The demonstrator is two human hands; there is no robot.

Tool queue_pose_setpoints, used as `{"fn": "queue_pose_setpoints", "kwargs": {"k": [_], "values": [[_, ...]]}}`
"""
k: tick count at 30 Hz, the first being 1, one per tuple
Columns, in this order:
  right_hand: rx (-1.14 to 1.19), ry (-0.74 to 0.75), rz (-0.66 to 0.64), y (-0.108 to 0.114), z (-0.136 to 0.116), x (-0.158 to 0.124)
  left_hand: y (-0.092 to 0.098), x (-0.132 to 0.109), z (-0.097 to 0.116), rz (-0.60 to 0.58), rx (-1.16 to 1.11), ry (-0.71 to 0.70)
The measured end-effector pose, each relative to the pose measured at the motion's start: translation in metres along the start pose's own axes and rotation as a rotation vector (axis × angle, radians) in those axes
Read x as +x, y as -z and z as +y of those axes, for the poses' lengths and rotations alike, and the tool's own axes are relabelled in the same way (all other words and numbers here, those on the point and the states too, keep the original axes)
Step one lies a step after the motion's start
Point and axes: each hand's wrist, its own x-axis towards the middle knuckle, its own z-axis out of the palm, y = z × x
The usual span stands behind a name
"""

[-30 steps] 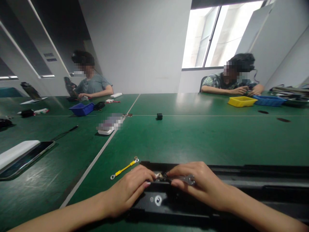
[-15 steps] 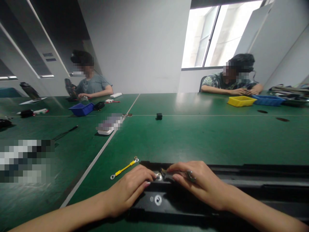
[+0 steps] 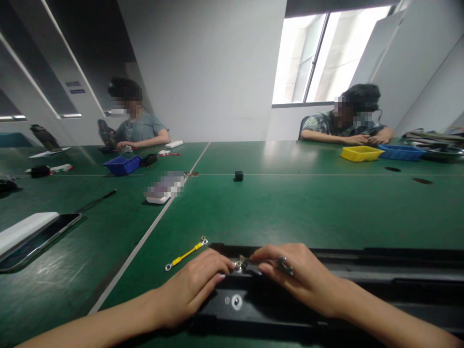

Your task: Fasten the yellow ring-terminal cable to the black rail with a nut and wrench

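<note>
A long black metal channel [image 3: 217, 302] lies across the table in front of me. On it sits a shiny bolt [image 3: 239, 265] with metal fittings around it. The fingertips of my left hand [image 3: 197, 278] are together at the bolt's left side; what they pinch is hidden. My right hand [image 3: 299, 275] is closed on a small metal tool, apparently a wrench [image 3: 284, 263], whose far end meets the bolt from the right. Lower on the channel shows a round metal fastener [image 3: 237, 302]. A yellow cable [image 3: 186, 254] with ring terminals lies beyond my left hand.
A phone [image 3: 39, 241] and white power bank lie at left. Farther back are another device [image 3: 165, 187], a small black cube [image 3: 238, 176], and blue [image 3: 123, 165], yellow [image 3: 361, 153] and light blue [image 3: 401, 152] bins. Two people sit across the table.
The right hand and the tool's end have shifted slightly at the bolt. The left hand stays in place.
</note>
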Motion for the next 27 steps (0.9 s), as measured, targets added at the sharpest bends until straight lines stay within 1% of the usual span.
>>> {"fn": "queue_pose_setpoints", "kwargs": {"k": [8,13,27], "values": [[0.023,0.010,-0.008,0.0003,0.0010,0.0011,-0.0002,-0.0002,-0.0011,-0.018,-0.009,0.006],[0.032,0.020,-0.012,0.0006,0.0004,0.0008,0.0009,0.0013,-0.0006,-0.008,-0.009,0.007],[0.028,-0.010,-0.017,-0.0009,0.0030,0.0004,0.0008,0.0000,0.0008,-0.008,0.003,0.005]]}}
